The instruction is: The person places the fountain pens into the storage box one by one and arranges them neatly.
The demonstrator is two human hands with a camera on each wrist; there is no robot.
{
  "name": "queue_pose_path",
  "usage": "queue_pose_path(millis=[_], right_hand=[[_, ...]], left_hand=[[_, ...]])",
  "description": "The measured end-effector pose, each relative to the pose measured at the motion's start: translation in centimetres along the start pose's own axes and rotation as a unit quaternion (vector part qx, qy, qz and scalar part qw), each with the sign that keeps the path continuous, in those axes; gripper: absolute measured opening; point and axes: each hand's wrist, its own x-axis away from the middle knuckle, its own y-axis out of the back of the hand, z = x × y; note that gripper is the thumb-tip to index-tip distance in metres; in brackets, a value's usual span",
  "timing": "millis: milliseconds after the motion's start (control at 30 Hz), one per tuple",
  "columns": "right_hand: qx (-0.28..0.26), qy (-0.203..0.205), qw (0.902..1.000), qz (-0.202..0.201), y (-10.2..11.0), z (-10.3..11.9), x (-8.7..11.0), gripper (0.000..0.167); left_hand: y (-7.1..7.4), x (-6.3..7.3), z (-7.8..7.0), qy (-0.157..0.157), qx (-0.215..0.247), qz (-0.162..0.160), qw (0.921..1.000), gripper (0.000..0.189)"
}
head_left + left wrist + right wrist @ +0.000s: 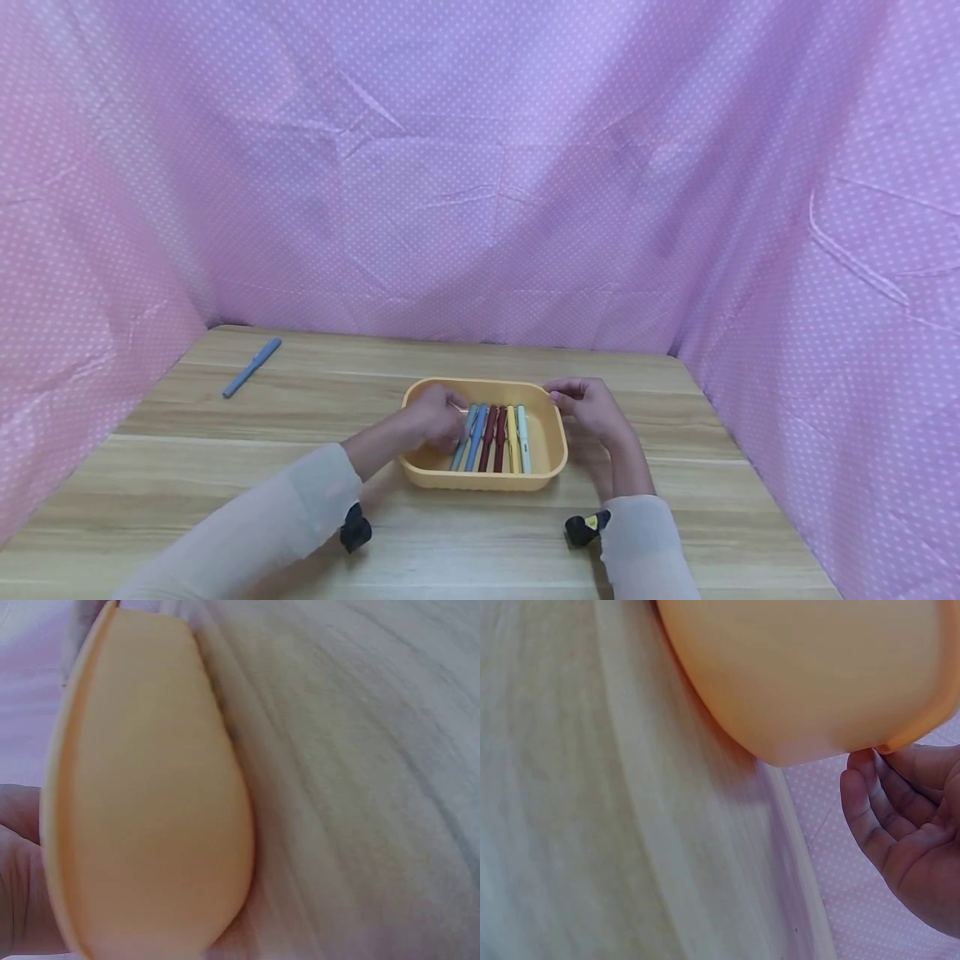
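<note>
A yellow-orange plastic tray (487,482) stands on the table and holds a row of pens lying side by side. From left to right come a grey-green pen (459,457), a blue pen (476,438), two dark red pens (499,442), a yellow pen (513,442) and a pale whitish pen (523,442). My left hand (435,417) reaches over the tray's left side, fingers bent down by the grey-green pen; I cannot tell whether they grip it. At the far right corner, my right hand (596,408) pinches the tray's rim with thumb and fingertips.
Another blue pen (252,367) lies alone at the table's far left. The wooden table (360,367) ends at pink dotted cloth (465,208) behind and on both sides. Black wrist cameras are strapped near both sleeves.
</note>
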Motion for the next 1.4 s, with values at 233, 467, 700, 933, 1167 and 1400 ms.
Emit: queue_pose_path(millis=[233,467,700,933,1167,1400], right_hand=[[-0.001,0.002,1.0,0.001,-0.1,0.2,0.0,0.023],[0.004,0.005,1.0,0.0,-0.1,0.3,0.0,0.023],[0.001,0.001,1.0,0.005,-0.1,0.4,0.0,0.024],[0.003,0.001,1.0,0.009,-0.1,0.2,-0.1,0.025],[0.006,0.001,1.0,-0.004,-0.1,0.3,0.1,0.023],[0.008,-0.002,1.0,-0.005,-0.1,0.3,0.1,0.023]], left_hand=[[1.9,0.5,-0.8,-0.031,0.062,0.025,0.9973,0.053],[4.2,1.2,-1.1,-0.039,0.062,0.023,0.997,0.053],[6.0,1.8,-1.3,-0.036,0.062,0.025,0.9971,0.055],[7.7,2.4,-1.2,-0.032,0.046,0.029,0.998,0.056],[9.4,2.8,-1.0,-0.029,0.023,0.011,0.9992,0.057],[11.4,2.6,-0.7,-0.019,-0.01,-0.023,0.9995,0.057]])
